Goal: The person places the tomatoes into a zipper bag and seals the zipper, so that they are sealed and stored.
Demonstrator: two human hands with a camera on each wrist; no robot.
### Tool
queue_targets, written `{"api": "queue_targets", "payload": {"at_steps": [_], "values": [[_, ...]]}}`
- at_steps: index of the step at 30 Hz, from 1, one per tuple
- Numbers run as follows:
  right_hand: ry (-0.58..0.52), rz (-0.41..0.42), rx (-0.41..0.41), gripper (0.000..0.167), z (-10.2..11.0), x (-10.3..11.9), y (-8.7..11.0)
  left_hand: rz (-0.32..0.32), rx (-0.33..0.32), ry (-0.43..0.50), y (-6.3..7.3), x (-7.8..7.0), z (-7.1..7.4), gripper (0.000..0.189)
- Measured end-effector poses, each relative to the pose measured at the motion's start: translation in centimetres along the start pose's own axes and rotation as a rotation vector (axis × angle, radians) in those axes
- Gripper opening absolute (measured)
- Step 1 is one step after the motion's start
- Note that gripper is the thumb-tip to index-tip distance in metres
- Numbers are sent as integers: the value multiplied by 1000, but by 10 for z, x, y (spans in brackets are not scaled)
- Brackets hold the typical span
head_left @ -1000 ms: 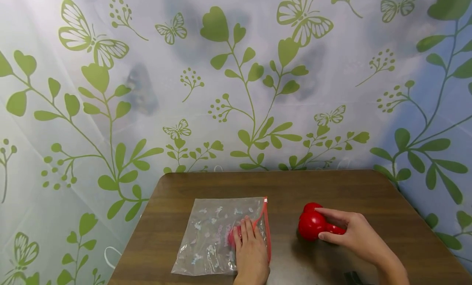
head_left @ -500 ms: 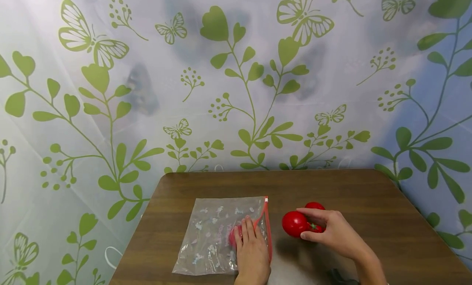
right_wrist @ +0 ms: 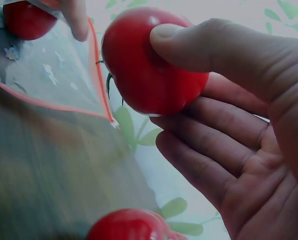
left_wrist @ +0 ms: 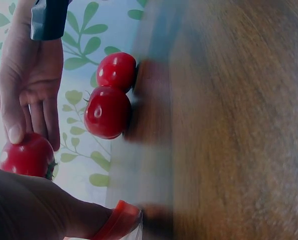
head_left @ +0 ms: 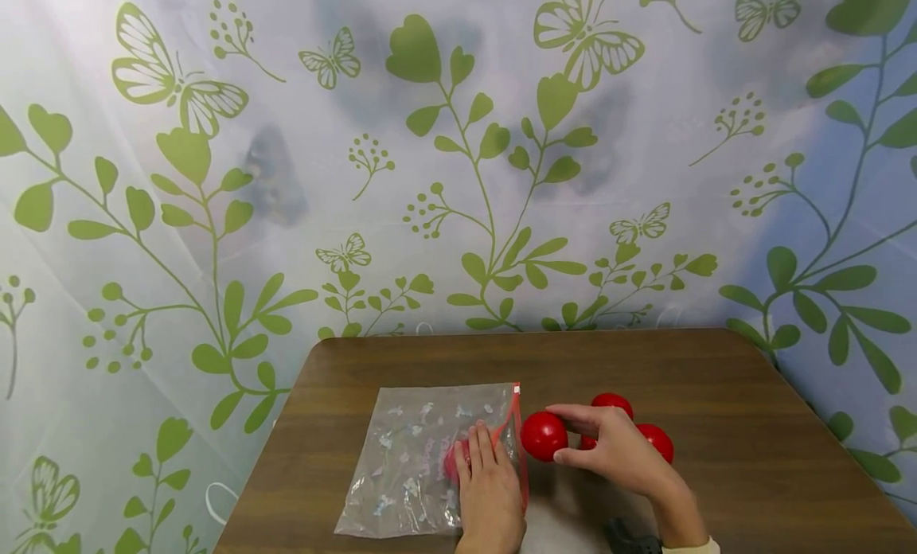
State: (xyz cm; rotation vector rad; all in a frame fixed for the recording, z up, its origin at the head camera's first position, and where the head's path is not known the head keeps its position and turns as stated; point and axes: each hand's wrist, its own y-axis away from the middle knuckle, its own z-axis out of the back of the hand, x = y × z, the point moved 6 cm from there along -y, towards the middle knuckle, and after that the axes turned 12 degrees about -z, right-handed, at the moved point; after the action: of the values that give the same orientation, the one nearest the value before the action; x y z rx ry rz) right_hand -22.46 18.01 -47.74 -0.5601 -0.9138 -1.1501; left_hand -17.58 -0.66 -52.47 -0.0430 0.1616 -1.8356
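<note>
My left hand (head_left: 490, 486) lies back up on the clear bag (head_left: 401, 494), fingers straight and pointing away from me, over a red tomato inside (head_left: 454, 463). My right hand (head_left: 616, 454) reaches in from the right, clamped on the held tomato (head_left: 544, 437) – thumb on one side, fingers on the other – above the bench (head_left: 759, 435) and just beside the bag's orange zip edge (head_left: 519, 435), between my two hands. The hands stay apart. The held tomato is roundish, with no clear long axis; its green stem (right_wrist: 109, 85) points away from my right palm, towards the bag. Two more tomatoes (head_left: 659, 441) sit beyond and beside my right hand. Small pastel prints mark the bag – any lettering is too small to read.
</note>
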Motion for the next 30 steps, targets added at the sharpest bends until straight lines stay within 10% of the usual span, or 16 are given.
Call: {"api": "queue_targets", "payload": {"at_steps": [30], "values": [[62, -7, 34, 60, -72, -22, -30, 19, -45, 8, 2, -1, 0, 94]]}}
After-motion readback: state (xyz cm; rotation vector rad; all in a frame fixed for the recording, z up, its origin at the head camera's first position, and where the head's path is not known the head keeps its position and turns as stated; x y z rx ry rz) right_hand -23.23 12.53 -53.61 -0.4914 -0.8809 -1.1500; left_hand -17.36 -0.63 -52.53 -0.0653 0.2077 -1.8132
